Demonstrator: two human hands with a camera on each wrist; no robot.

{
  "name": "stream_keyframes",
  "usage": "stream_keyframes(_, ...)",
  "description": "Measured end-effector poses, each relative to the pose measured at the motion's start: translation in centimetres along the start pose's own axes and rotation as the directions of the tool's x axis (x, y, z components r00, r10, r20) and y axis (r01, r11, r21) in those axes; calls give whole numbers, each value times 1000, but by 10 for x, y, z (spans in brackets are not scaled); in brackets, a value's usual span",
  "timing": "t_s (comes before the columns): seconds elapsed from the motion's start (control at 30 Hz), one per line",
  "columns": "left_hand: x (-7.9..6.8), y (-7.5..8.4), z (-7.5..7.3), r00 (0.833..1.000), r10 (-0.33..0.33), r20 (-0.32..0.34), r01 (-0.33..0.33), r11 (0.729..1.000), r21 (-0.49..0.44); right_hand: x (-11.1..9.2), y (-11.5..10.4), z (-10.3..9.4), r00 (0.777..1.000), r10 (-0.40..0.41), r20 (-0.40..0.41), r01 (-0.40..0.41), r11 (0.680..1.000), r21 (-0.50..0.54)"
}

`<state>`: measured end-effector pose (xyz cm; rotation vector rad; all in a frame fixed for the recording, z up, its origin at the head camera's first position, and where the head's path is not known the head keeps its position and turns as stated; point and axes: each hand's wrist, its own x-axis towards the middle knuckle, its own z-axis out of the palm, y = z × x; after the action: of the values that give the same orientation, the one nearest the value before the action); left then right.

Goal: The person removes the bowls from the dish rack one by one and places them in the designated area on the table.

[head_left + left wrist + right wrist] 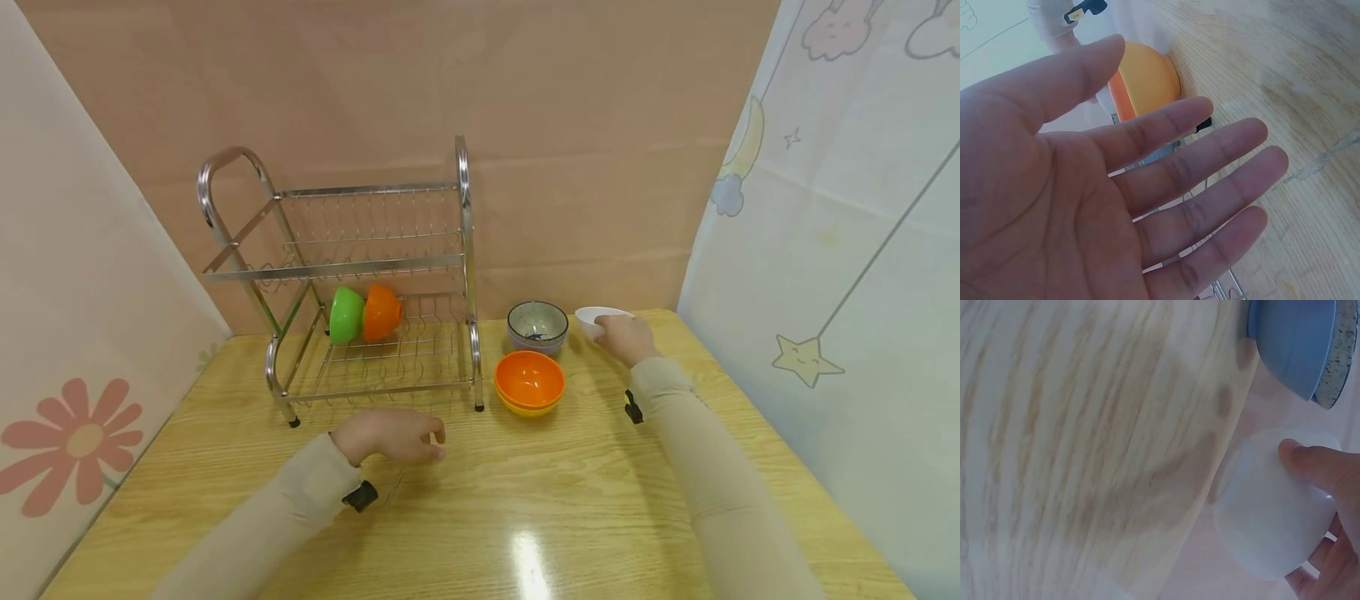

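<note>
Presently, the white bowl (597, 320) is gripped by the right hand (627, 338): in the right wrist view the thumb (1310, 464) is pressed against the bowl's outer wall and the fingers are curled beneath it. The bowl is held at the far right of the wooden table (525, 500), tilted, with its mouth turned toward roughly 10 o'clock. From this hand, the speckled blue-grey bowl (537, 326) lies just beside it at 9 o'clock, and the stacked orange bowl (529, 382) at 8 o'clock. The dish rack (360, 283), holding a green bowl (346, 315) and an orange bowl (382, 312) on edge in its lower tier, is further off at 9 o'clock. The left hand (392, 435) is spread, fingers relaxed, holding nothing, in front of the rack and well apart from the white bowl.
</note>
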<state>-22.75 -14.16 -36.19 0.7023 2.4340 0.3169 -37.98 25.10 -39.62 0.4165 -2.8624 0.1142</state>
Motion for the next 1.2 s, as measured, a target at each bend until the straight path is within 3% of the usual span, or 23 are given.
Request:
stream_keyframes(0.33,0,-6,1,1000,3,-18,-2,1000,10,-2,3,5,1000,-22,16,23,1000,-18)
stream_keyframes(0.53,0,-5,2,1000,9,-20,-9,1000,5,-5,-1,6,998,-5,70,5,1000,7)
stream_keyframes(0.87,1,-3,4,1000,8,-13,-7,1000,26,-9,-3,15,998,11,55,-14,998,62)
stream_keyframes(1.2,2,-1,5,1000,8,-17,-7,999,35,-9,0,23,993,39,116,-48,996,77)
